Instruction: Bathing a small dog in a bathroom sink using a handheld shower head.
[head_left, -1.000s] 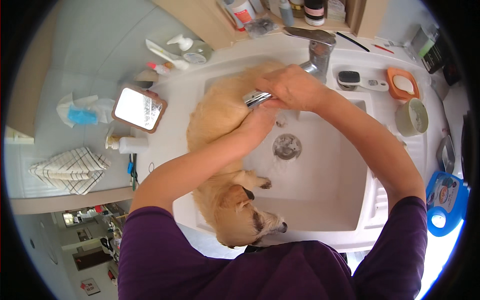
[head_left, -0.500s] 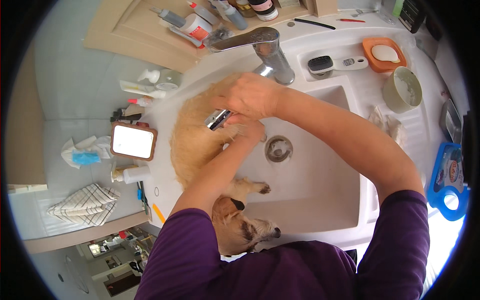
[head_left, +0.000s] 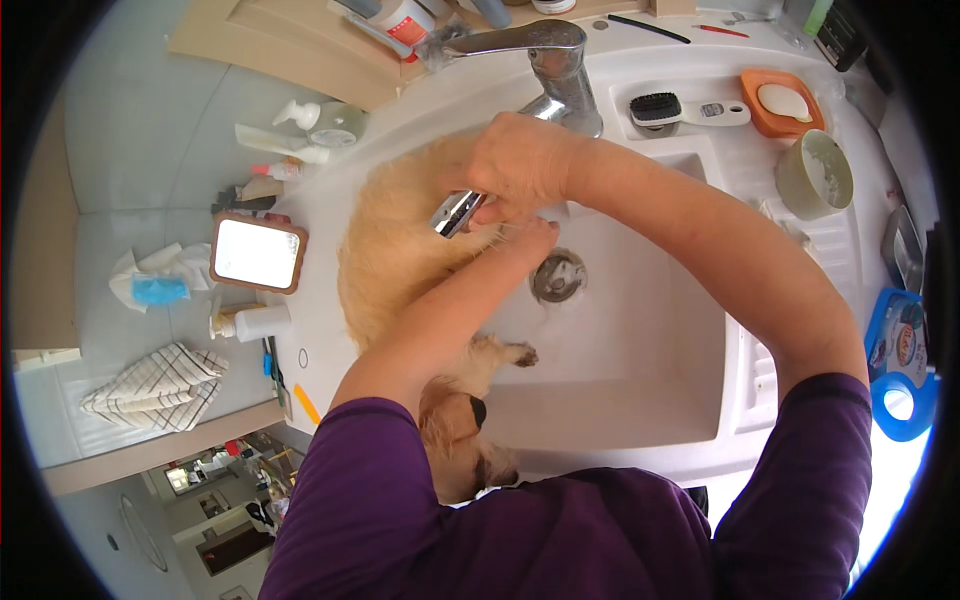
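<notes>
A tan dog (head_left: 390, 240) lies along the left side of the white sink (head_left: 640, 350), one front paw (head_left: 520, 354) stretched over the basin. Its head (head_left: 450, 440) is close to my body, the muzzle partly hidden by my shirt. My right hand (head_left: 525, 165) is closed around a silver clipper (head_left: 459, 213), held over the dog's hindquarters; most of the tool is hidden in my grip. Just below it, my left hand (head_left: 535, 238) is closed beside the dog's rear, above the drain (head_left: 558, 275). What its fingers hold is hidden. My left forearm crosses the dog's body.
A chrome faucet (head_left: 565, 75) rises right behind my right hand. On the right ledge are a hairbrush (head_left: 690, 110), an orange soap dish (head_left: 755, 118) and a green cup (head_left: 800, 180). At left stand a mirror (head_left: 258, 252), a pump bottle (head_left: 322, 123) and a checked cloth (head_left: 160, 388).
The dog's head has drawn in toward my body, so its muzzle shows less. My hands, still close together, sit slightly farther from me and to the right. The view has shifted a little.
</notes>
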